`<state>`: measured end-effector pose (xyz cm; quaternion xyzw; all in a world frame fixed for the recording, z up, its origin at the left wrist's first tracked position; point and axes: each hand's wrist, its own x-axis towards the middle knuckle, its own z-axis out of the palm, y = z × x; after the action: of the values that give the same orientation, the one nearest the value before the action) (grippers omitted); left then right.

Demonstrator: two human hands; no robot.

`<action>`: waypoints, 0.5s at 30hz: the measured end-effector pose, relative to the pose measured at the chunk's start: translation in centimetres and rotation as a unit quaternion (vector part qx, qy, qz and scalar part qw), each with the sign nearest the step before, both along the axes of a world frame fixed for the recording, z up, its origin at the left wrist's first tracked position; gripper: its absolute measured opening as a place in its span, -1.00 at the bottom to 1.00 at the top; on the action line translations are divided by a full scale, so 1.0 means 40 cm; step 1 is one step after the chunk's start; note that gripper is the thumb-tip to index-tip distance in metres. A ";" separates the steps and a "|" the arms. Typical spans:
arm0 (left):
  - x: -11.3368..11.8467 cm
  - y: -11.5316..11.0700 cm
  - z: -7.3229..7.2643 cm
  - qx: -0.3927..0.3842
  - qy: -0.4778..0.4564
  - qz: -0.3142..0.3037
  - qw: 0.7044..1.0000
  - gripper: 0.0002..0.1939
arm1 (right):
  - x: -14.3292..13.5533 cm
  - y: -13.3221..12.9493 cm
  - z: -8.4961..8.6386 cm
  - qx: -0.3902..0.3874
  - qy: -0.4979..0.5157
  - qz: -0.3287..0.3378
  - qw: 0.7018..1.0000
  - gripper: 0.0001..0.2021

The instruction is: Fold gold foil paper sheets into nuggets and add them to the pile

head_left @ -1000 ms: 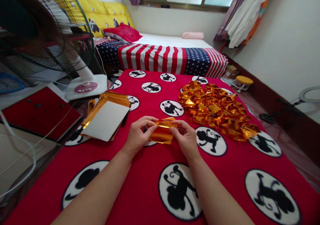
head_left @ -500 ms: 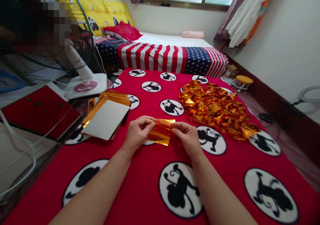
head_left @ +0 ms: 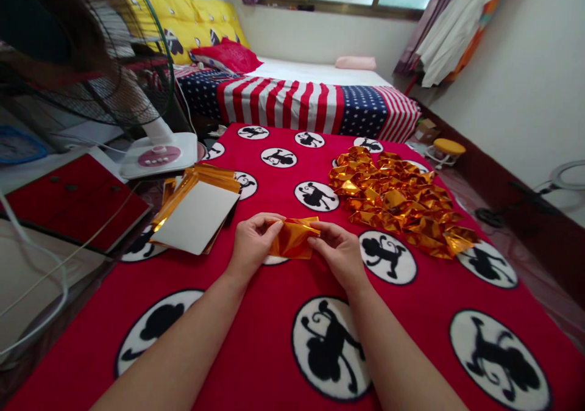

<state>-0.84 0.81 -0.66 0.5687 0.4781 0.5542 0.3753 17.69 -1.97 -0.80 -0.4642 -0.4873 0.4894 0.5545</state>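
Between my hands is a sheet of shiny gold foil paper (head_left: 295, 240), held just over the red blanket (head_left: 256, 332) with its upper edge folded over. My left hand (head_left: 253, 240) pinches its left side between thumb and fingers. At the right side, my right hand (head_left: 337, 247) grips the upper edge in a pinch. To the left lies a stack of gold foil sheets (head_left: 212, 176) with a pale card (head_left: 197, 216) on top. A heap of folded gold foil pieces (head_left: 395, 197) spreads over the blanket on the right.
A fan (head_left: 159, 149) stands at the left, beside a dark red panel (head_left: 68, 197) and a white cable. Beyond the blanket is a bed with a flag-patterned cover (head_left: 292, 103). A yellow-topped stool (head_left: 449, 147) stands on the floor at the right.
The foil sheet's lower edge has risen slightly and its upper part is more folded over. Both hands keep their pinch, with the right fingers shifted a little. The view has moved slightly.
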 end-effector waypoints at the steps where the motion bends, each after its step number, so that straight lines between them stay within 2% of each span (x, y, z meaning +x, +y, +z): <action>1: 0.001 -0.001 0.001 0.005 -0.002 -0.006 1.000 -0.86 | 0.000 0.001 -0.002 0.003 -0.004 -0.012 1.000 -0.74; 7: 0.007 -0.006 0.004 0.038 0.005 -0.029 0.999 -0.89 | 0.006 0.003 -0.003 0.008 0.009 -0.034 0.999 -0.74; 15: 0.009 -0.011 0.009 0.044 0.001 -0.040 0.998 -0.93 | 0.005 0.002 -0.003 0.007 0.003 -0.046 0.999 -0.78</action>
<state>-0.48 0.35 -0.29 0.6040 0.4309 0.5586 0.3708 17.88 -1.87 -0.91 -0.4809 -0.4675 0.4608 0.5813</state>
